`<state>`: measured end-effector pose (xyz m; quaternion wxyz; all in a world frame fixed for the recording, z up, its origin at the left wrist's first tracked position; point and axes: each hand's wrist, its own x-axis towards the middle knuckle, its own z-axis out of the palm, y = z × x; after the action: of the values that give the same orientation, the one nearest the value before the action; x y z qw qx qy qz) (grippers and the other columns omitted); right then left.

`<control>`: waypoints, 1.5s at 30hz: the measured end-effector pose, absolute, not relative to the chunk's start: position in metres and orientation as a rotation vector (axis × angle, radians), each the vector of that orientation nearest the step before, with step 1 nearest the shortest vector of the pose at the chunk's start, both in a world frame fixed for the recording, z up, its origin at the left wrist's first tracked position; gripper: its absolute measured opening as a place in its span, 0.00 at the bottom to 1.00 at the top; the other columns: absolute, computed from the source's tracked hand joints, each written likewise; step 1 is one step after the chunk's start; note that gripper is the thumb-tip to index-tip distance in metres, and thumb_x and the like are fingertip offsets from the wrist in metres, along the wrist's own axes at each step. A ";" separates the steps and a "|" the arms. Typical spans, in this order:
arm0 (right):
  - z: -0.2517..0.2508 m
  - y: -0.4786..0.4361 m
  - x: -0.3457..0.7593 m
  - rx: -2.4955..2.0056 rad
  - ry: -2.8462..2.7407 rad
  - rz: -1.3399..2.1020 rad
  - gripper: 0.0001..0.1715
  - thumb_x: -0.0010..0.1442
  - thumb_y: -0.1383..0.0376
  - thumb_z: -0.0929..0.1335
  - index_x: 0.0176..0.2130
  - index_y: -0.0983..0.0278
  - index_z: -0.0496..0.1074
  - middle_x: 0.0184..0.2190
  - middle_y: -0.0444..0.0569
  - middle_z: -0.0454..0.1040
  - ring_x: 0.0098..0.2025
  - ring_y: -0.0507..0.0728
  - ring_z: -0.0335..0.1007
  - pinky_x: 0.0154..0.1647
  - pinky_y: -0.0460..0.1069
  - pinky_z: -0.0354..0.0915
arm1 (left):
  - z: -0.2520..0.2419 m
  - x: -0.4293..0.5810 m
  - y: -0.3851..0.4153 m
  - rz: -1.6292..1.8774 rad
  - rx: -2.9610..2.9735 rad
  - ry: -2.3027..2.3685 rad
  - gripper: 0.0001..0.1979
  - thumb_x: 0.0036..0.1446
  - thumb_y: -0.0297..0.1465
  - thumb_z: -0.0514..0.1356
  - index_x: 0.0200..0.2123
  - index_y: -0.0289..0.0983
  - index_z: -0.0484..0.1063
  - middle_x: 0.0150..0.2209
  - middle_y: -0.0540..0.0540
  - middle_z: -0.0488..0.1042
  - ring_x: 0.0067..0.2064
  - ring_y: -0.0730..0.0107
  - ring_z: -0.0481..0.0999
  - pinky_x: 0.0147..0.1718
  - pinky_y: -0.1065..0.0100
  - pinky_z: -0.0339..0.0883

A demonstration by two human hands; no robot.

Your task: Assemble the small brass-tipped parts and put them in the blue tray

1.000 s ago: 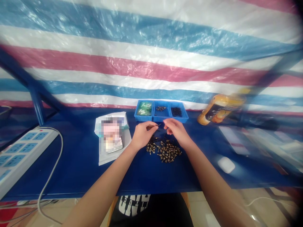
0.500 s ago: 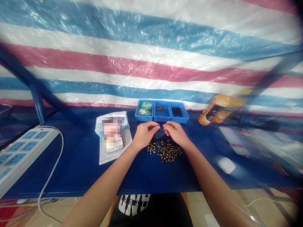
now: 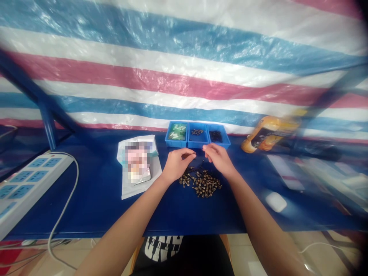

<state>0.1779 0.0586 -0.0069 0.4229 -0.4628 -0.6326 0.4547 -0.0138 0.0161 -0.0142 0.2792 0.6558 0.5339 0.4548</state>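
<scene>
Two hands (image 3: 176,165) (image 3: 220,159) apart near brassy parts (image 3: 206,185), left fingers (image 3: 187,152) pinching something tiny (image 3: 194,153), right fingers (image 3: 209,151) curled, grip unclear

- Blk garment (image 3: 201,257), lap: wht block ltrs (image 3: 163,247), approx. "TU", rest unclear.
- Orange btl (image 3: 266,126): label chars blurred, illeg.

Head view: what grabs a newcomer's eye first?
Probably the red, white and blue striped sheet across the background. On the blue table before it, three blue bins stand in a row. Nearer the wearer than the left hand and right hand lies a heap of small brassy parts.
</scene>
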 end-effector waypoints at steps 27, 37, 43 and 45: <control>-0.006 0.046 0.162 -0.944 -1.753 1.361 0.18 0.64 0.52 0.65 0.29 0.61 0.69 0.25 0.42 0.70 0.26 0.51 0.63 0.30 0.47 0.59 | -0.005 -0.009 0.010 1.330 1.956 1.399 0.07 0.62 0.33 0.60 0.38 0.41 0.79 0.37 0.48 0.79 0.36 0.69 0.76 0.34 0.69 0.66; -0.003 0.037 0.161 -1.035 -1.739 1.140 0.20 0.63 0.47 0.66 0.32 0.60 0.68 0.26 0.43 0.69 0.28 0.52 0.63 0.30 0.48 0.58 | -0.007 -0.009 0.008 1.298 1.876 1.492 0.05 0.60 0.32 0.60 0.36 0.40 0.75 0.31 0.51 0.80 0.32 0.71 0.78 0.35 0.70 0.68; -0.002 0.035 0.160 -1.035 -1.815 1.056 0.18 0.63 0.49 0.67 0.33 0.60 0.70 0.25 0.41 0.67 0.27 0.52 0.62 0.28 0.47 0.56 | -0.006 -0.009 0.007 1.262 1.963 1.483 0.04 0.59 0.30 0.59 0.34 0.40 0.75 0.33 0.51 0.80 0.35 0.69 0.80 0.38 0.70 0.69; -0.003 0.035 0.160 -1.037 -1.855 0.998 0.16 0.64 0.52 0.66 0.33 0.60 0.70 0.25 0.41 0.68 0.27 0.52 0.61 0.28 0.47 0.56 | -0.007 -0.009 0.007 1.262 1.976 1.473 0.04 0.58 0.29 0.60 0.34 0.40 0.75 0.33 0.51 0.80 0.35 0.69 0.80 0.38 0.70 0.69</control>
<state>0.1602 0.0355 -0.0027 0.3864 -0.4072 -0.7287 0.3922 -0.0093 0.0072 -0.0069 0.1854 0.7013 0.5228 0.4478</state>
